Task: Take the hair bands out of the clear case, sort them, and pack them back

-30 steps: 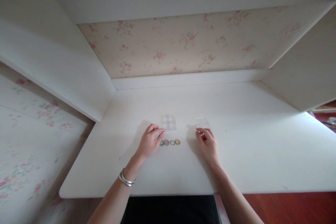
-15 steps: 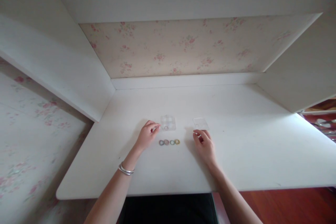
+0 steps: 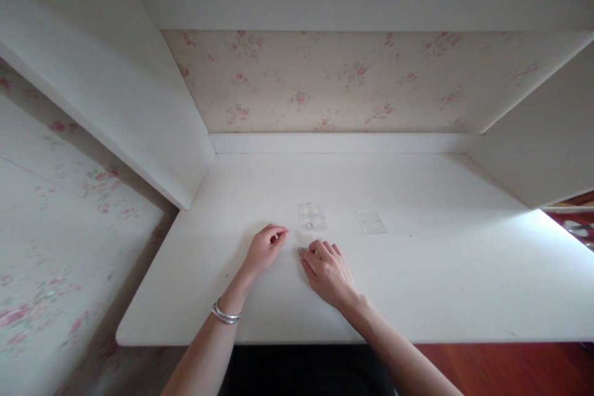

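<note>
A small clear compartment box point(image 3: 312, 216) stands mid-table with a ring point(image 3: 309, 224) faintly visible inside it. Its clear lid point(image 3: 370, 222) lies flat to the right. My left hand point(image 3: 268, 247) rests on the table just left of the box, fingers curled in, with nothing visible in it. My right hand point(image 3: 328, 269) lies over the row of small coloured rings below the box, its fingertips on them. Only the leftmost grey ring point(image 3: 301, 251) peeks out by the thumb; the others are hidden under the hand.
The white table point(image 3: 440, 284) sits in a white alcove with floral wallpaper point(image 3: 343, 80) behind and slanted side panels at left and right. The table's front edge runs just below my wrists. A silver bangle point(image 3: 225, 314) is on my left wrist.
My right hand moved left from beside the lid onto the row of rings, covering them. My left hand drew back slightly from the box after reaching it with a ring.
</note>
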A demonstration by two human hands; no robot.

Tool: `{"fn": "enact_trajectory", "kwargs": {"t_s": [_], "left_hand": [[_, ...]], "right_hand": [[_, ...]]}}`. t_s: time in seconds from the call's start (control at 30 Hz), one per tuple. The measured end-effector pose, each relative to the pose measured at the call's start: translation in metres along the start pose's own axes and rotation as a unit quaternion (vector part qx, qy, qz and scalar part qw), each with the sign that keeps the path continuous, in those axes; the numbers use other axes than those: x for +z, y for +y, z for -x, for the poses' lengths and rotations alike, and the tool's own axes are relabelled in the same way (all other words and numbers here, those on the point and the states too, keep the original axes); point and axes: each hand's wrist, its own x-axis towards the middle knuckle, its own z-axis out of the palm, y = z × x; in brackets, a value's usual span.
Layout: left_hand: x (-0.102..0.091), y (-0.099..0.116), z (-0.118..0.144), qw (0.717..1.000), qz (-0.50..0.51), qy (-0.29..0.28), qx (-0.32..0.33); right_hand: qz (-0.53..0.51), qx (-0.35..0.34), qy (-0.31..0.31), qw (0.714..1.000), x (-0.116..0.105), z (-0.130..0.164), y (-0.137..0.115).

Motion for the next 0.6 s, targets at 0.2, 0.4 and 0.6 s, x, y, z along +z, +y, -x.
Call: {"fn": "enact_trajectory", "kwargs": {"t_s": [0.2,0.4,0.6], "left_hand": [[0.0001,0.0000,0.0021,1.000,0.000,-0.022,0.011],[-0.0005,0.0014,0.0048,0.999,-0.001,-0.034,0.018],[-0.0025,0.0046,0.0083,0.998,-0.012,-0.055,0.020]], "right_hand": [[0.030,0.013,-0.011,0.999,0.0065,-0.0029,-0.0045],[-0.003,0.010,-0.006,1.000,0.0081,-0.0007,-0.0075],[-0.090,0.044,0.050,0.994,0.0095,-0.0015,0.0003]]}}
